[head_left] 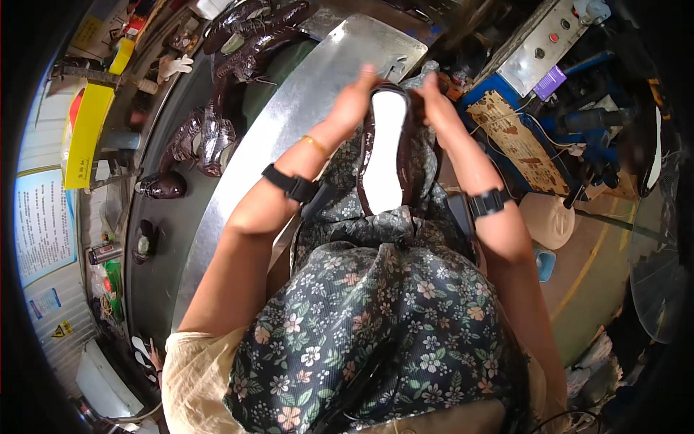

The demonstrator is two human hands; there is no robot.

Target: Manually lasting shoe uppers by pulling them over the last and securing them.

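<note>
On my lap, over a dark floral apron (361, 311), lies a dark brown shoe upper (367, 155) with its bottom up and a long white sole-shaped piece (385, 145) along it. My left hand (353, 103) grips the shoe's far end from the left, thumb raised. On the opposite side my right hand (439, 112) closes against the same end, its thumb also up. The fingers of both hands are largely hidden behind the shoe, and the thumbs look slightly blurred.
A bare metal plate (289, 101) slopes beside my left arm. Beyond it, a dark conveyor belt (173, 246) carries several glossy brown shoes (217, 134). To the right stand a control box with buttons (546, 47), blue machinery (593, 137) and a beige container (547, 220).
</note>
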